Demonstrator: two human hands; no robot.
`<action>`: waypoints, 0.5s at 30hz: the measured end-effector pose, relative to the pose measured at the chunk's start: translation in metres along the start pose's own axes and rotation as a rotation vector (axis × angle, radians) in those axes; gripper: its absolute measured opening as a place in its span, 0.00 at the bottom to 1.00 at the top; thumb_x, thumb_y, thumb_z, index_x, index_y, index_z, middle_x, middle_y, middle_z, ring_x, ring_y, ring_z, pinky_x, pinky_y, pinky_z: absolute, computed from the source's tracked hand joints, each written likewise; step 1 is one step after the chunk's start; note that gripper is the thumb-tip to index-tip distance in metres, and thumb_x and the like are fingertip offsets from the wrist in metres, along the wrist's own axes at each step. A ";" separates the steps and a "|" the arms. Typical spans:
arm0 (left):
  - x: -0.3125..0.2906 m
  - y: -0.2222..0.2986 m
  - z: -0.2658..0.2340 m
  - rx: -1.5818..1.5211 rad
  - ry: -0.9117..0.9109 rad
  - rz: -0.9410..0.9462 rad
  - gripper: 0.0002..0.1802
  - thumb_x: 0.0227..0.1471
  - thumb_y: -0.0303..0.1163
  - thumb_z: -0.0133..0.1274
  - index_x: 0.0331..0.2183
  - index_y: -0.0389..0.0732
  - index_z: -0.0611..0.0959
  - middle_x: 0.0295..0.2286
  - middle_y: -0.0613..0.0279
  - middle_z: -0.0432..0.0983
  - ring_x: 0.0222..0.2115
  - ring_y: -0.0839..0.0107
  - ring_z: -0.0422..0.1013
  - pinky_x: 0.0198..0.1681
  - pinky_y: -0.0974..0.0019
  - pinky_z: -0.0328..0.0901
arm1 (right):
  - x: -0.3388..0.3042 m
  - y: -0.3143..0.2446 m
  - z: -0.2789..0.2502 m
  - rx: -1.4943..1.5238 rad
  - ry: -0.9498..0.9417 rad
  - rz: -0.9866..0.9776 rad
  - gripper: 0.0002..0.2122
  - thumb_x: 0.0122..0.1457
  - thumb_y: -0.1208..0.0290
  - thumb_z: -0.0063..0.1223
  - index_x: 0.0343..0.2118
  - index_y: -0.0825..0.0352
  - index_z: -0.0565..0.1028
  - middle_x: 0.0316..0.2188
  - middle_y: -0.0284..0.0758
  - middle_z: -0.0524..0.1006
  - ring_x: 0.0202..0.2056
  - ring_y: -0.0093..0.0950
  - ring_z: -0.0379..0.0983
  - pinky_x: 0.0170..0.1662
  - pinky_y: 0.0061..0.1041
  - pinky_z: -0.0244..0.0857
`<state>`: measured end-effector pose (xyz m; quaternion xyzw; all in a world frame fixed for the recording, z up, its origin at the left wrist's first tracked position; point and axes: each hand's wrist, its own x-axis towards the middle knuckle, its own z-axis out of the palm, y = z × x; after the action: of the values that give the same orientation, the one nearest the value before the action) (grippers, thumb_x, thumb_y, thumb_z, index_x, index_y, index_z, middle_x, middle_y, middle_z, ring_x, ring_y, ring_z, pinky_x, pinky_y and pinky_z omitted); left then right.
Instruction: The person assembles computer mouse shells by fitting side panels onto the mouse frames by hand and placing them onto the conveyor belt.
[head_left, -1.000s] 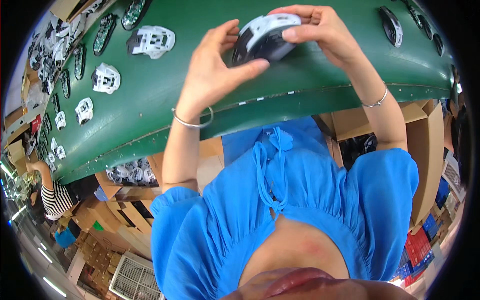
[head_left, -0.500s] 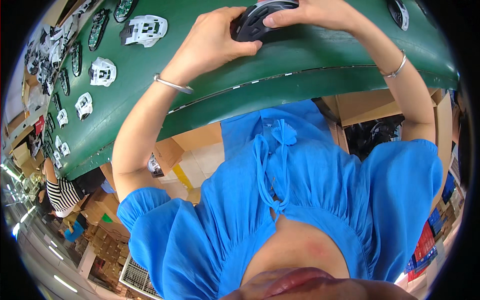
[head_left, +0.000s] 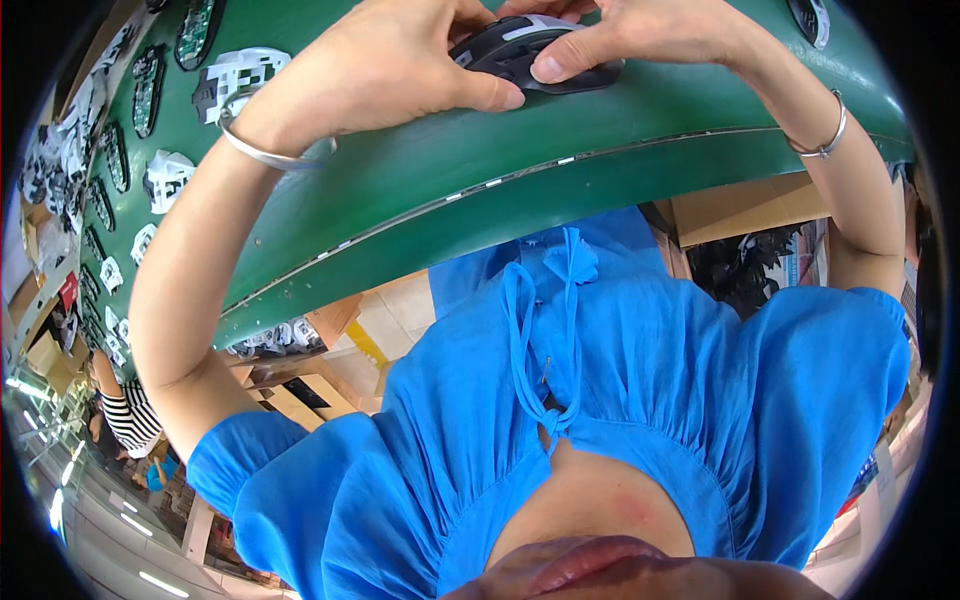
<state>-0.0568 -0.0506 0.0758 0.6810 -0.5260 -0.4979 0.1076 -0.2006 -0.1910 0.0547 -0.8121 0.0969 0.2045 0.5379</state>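
Observation:
A black computer mouse [head_left: 510, 62] with a silver-grey strip is at the top middle, just over the green work surface [head_left: 420, 170]. My left hand [head_left: 400, 70] grips its left end, with the thumb along the near side. From the right, my right hand [head_left: 650, 38] clasps the other end, its thumb pressed against the mouse's side. The hands partly hide the mouse, and its far side is not visible. Beyond my left wrist lies a white and black plastic mouse shell [head_left: 238, 72], partly covered by the hand and bracelet.
On the left stand rows of black mouse bases with green circuit boards [head_left: 148, 88] and white shells [head_left: 166, 180]. Another mouse [head_left: 810, 20] lies at the upper right. Under the surface's edge is a cardboard box [head_left: 750, 212] with black parts. A person in a striped top [head_left: 130, 415] sits farther left.
Both hands have brought the mouse slightly nearer and to the right, and it shows more fully. My left elbow has swung outward. The parts on the left appear shifted left in view.

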 end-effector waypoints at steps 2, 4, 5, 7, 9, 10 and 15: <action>0.005 -0.008 0.000 -0.032 0.004 0.041 0.27 0.37 0.37 0.65 0.37 0.26 0.80 0.27 0.47 0.79 0.27 0.65 0.74 0.35 0.67 0.67 | 0.001 -0.001 -0.003 -0.037 -0.004 0.000 0.20 0.46 0.68 0.64 0.40 0.76 0.77 0.28 0.36 0.79 0.27 0.20 0.72 0.29 0.19 0.67; 0.004 -0.010 -0.003 -0.063 0.016 0.071 0.28 0.37 0.37 0.65 0.38 0.26 0.80 0.27 0.49 0.79 0.27 0.69 0.73 0.35 0.68 0.67 | 0.000 -0.001 -0.007 0.110 -0.025 -0.013 0.19 0.46 0.68 0.64 0.39 0.76 0.77 0.26 0.35 0.79 0.26 0.19 0.71 0.28 0.19 0.66; 0.005 -0.010 -0.007 -0.130 -0.011 0.040 0.28 0.36 0.37 0.66 0.38 0.27 0.80 0.27 0.53 0.79 0.27 0.72 0.72 0.35 0.70 0.66 | -0.001 -0.002 -0.009 0.248 -0.044 -0.028 0.18 0.46 0.69 0.64 0.38 0.76 0.78 0.25 0.34 0.79 0.24 0.19 0.70 0.26 0.18 0.65; 0.010 -0.011 -0.013 -0.189 -0.028 0.007 0.28 0.35 0.37 0.66 0.38 0.27 0.81 0.28 0.57 0.79 0.27 0.76 0.71 0.35 0.72 0.66 | 0.001 -0.005 -0.010 0.167 -0.026 0.071 0.17 0.46 0.70 0.64 0.38 0.75 0.78 0.23 0.32 0.78 0.23 0.17 0.69 0.24 0.17 0.63; 0.015 -0.019 -0.010 -0.313 -0.013 -0.041 0.26 0.33 0.37 0.68 0.35 0.30 0.83 0.27 0.61 0.79 0.28 0.77 0.69 0.36 0.74 0.65 | 0.001 0.002 -0.010 0.273 0.002 0.102 0.17 0.46 0.70 0.64 0.39 0.74 0.79 0.22 0.31 0.78 0.22 0.17 0.68 0.23 0.17 0.62; 0.017 -0.026 -0.012 -0.254 -0.113 0.009 0.27 0.44 0.40 0.63 0.43 0.31 0.79 0.32 0.62 0.77 0.32 0.78 0.69 0.39 0.74 0.64 | 0.001 0.003 -0.011 0.251 0.014 0.103 0.18 0.46 0.68 0.65 0.40 0.72 0.79 0.25 0.31 0.79 0.21 0.17 0.68 0.23 0.17 0.61; 0.005 -0.027 -0.002 -0.344 -0.112 0.016 0.35 0.37 0.35 0.67 0.47 0.28 0.76 0.38 0.56 0.77 0.40 0.68 0.72 0.49 0.69 0.64 | -0.007 0.021 0.009 0.313 0.034 0.055 0.29 0.43 0.64 0.67 0.48 0.74 0.73 0.40 0.37 0.77 0.38 0.22 0.73 0.44 0.21 0.67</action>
<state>-0.0391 -0.0448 0.0561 0.6197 -0.4437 -0.6168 0.1968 -0.2171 -0.1915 0.0375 -0.7188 0.1587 0.1877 0.6504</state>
